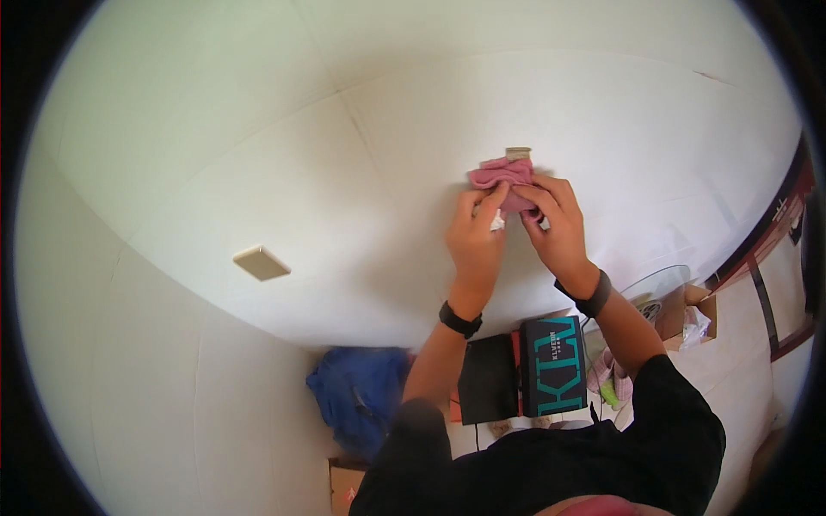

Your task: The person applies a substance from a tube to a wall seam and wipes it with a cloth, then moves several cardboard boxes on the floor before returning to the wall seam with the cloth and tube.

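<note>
While left hand [475, 243] and right hand [559, 225] pinch pink cloth [499, 175] (bunched), white wall [387, 206] behind

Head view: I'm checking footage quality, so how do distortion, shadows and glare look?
Head view: strong fisheye, dark rim, room edges bowed; head view: soft shadow on the white wall left of the left hand; head view: no obvious glare on the pink cloth.

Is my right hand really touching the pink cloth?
Touching. The head view shows it: fingers of the right hand lie across the pink cloth, with no gap showing between them.
</note>
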Motion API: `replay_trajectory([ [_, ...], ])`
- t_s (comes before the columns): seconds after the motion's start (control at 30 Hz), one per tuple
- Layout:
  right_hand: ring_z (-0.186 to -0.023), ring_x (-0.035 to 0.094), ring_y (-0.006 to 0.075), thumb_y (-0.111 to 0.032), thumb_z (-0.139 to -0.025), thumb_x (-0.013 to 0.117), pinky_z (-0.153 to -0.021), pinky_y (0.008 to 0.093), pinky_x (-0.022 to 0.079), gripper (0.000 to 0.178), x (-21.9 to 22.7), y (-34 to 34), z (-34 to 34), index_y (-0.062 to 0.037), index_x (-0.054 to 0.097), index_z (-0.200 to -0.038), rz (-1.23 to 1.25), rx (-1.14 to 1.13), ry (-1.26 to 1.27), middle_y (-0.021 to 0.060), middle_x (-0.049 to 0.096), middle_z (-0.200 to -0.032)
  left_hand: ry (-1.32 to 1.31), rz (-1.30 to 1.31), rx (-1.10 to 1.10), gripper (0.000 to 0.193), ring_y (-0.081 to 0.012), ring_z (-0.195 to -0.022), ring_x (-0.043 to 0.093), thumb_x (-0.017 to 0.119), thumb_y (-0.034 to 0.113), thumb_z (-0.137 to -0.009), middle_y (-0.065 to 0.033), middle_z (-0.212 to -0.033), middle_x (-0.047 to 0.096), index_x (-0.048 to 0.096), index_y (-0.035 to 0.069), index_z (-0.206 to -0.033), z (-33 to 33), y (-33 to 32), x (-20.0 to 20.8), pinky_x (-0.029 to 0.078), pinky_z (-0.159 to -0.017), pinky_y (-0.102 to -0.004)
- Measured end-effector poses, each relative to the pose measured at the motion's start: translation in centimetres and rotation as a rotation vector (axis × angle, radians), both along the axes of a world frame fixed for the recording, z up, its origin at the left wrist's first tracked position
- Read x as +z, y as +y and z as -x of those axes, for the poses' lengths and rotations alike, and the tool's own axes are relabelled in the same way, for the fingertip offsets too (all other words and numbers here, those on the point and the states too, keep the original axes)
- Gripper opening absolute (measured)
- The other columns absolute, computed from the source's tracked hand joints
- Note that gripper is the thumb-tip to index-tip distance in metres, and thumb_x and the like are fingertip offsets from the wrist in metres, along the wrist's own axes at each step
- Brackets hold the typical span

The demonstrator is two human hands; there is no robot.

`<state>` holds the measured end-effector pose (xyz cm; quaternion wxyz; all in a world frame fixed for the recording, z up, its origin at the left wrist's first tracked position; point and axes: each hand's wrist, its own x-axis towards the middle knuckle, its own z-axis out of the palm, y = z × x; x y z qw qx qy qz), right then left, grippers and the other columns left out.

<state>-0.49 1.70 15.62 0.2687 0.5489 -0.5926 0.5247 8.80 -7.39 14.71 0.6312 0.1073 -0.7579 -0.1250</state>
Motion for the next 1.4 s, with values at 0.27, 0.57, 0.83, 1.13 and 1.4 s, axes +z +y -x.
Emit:
replay_trajectory([
  [0.27, -0.075, 0.058, 0.0208, 0.017, -0.066, 0.065, -0.060, 0.0268, 0.048, 0.035, -4.6, 4.2, 3.6, -0.0013, 0.060, -0.095, -0.043, -0.095, -0.173, 0.0119, 0.058, -0.101, -0.167, -0.066, -0.192, 0.037, -0.0269, -0.080, 0.061, 0.063, -0.004, -0.070, -0.0062, -0.090, 0.057, 0.068, 0.012, -0.103, 3.9, 3.0, -3.0, 0.049, -0.064, -0.0358],
  [0.57, -0.072, 0.060, 0.0218, 0.013, -0.067, 0.067, -0.060, 0.0281, 0.050, 0.022, -12.4, 3.6, 1.9, 0.0004, 0.063, -0.086, -0.148, -0.130, -0.237, 0.0110, 0.060, -0.091, -0.292, -0.184, -0.159, 0.032, -0.0270, -0.082, 0.061, 0.064, -0.001, -0.071, -0.0065, -0.092, 0.060, 0.069, 0.013, -0.100, 2.5, 2.9, -12.8, 0.050, -0.068, -0.0365],
  [0.83, -0.090, 0.061, 0.0275, 0.000, -0.065, 0.073, -0.075, 0.0350, 0.053, 0.025, -10.0, 0.5, -1.2, -0.0067, 0.068, -0.089, -0.181, -0.094, -0.075, 0.0083, 0.064, -0.100, -0.194, -0.099, 0.036, 0.027, -0.0259, -0.073, 0.062, 0.062, 0.002, -0.079, -0.0056, -0.091, 0.060, 0.068, 0.014, -0.102, -2.2, 0.6, -10.9, 0.051, -0.059, -0.0344],
  [1.13, -0.093, 0.058, 0.0262, 0.014, -0.066, 0.067, -0.063, 0.0284, 0.054, 0.041, 1.8, -2.0, -1.6, -0.0045, 0.065, -0.102, 0.034, -0.019, 0.075, 0.0119, 0.057, -0.112, 0.045, -0.072, -0.035, 0.040, -0.0262, -0.088, 0.058, 0.062, -0.009, -0.072, -0.0094, -0.096, 0.057, 0.066, 0.007, -0.109, -1.7, -1.0, 1.3, 0.049, -0.074, -0.0335],
  [1.4, -0.099, 0.055, 0.0287, 0.004, -0.070, 0.067, -0.079, 0.0359, 0.050, 0.041, 10.1, -1.0, 1.3, -0.0128, 0.065, -0.107, 0.211, -0.115, 0.165, 0.0073, 0.061, -0.111, 0.145, 0.020, -0.024, 0.043, -0.0236, -0.086, 0.057, 0.069, -0.008, -0.071, -0.0059, -0.096, 0.055, 0.066, 0.011, -0.109, 2.7, 0.1, 10.6, 0.048, -0.072, -0.0324],
])
